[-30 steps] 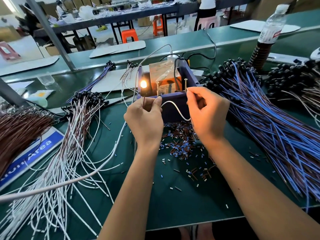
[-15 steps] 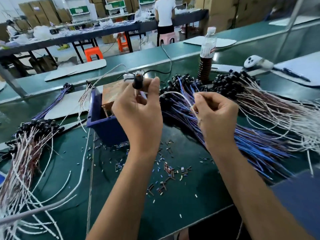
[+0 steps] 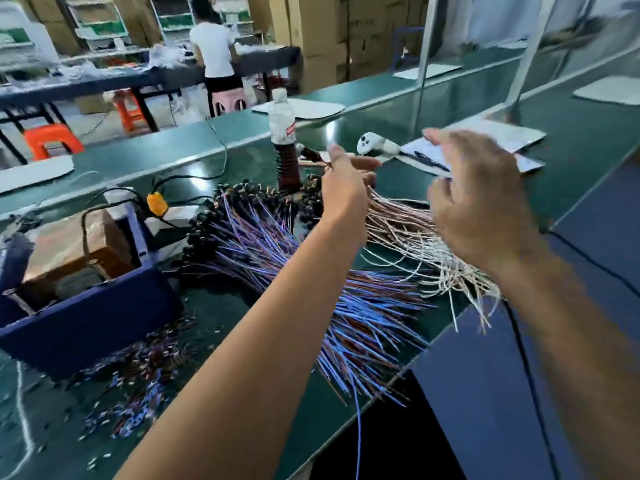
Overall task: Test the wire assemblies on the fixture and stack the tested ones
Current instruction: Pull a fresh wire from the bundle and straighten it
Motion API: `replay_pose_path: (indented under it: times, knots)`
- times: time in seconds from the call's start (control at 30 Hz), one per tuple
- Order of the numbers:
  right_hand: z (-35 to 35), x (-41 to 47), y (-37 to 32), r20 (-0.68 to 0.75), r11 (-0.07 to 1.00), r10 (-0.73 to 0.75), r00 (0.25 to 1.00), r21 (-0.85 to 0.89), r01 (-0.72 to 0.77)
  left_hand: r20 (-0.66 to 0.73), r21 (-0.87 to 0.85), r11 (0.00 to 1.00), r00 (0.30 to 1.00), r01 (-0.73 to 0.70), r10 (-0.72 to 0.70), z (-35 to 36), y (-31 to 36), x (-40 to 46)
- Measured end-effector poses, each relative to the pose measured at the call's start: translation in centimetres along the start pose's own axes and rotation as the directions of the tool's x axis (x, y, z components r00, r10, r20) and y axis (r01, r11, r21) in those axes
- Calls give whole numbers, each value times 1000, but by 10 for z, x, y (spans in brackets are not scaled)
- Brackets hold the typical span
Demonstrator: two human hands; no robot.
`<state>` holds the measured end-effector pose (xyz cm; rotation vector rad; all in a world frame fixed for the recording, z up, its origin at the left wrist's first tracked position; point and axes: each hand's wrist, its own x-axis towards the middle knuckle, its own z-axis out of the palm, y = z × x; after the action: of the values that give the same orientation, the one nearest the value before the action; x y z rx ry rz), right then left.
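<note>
A: Where are the hands?

B: Both are raised over the right side of the green table [image 3: 214,140]; the left hand [image 3: 343,188] is above the white pile [image 3: 415,237], the right hand [image 3: 478,202] just beside it, further right and blurred.

A: Holding anything?

B: The left hand pinches a wire assembly [image 3: 311,154] between thumb and fingers; its dark end juts out to the left, near the bottle [image 3: 285,147]; the wire itself is too blurred to follow. The right hand's fingers are loosely curled, one finger pointing up; whether it holds any wire I cannot tell.

A: And the fixture?

B: The blue box [image 3: 86,306] sits at the left of the table, well apart from both hands; a brown block lies inside it, black cables run to it; cut bits of insulation [image 3: 138,386] are scattered in front.

A: The stacks?

B: The blue pile [image 3: 311,289] fans out between the box and the white pile, black ends pointing to the far side, loose tips overhanging the near edge; the white pile lies just right of it, under the hands.

A: Anything else?

B: A white controller [image 3: 375,144] and a pen [image 3: 429,161] lie behind the hands; a person [image 3: 213,53] stands at a far bench.
</note>
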<state>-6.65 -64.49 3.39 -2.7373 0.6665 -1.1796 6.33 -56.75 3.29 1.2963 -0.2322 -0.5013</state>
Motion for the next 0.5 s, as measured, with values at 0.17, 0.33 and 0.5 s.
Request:
replay_pose_path:
  times: [0.17, 0.33, 0.5]
  knots:
    - [18, -2, 5, 432, 997, 74, 899, -14, -75, 52, -20, 991, 990, 129, -127, 30, -4, 11]
    - [-10, 10, 39, 343, 990, -20, 939, 135, -29, 191, -229, 953, 969, 199, -156, 32, 11, 25]
    - [-61, 28, 60, 210, 987, -47, 977, 161, 12, 394, -410, 864, 911, 293, -122, 38, 26, 39]
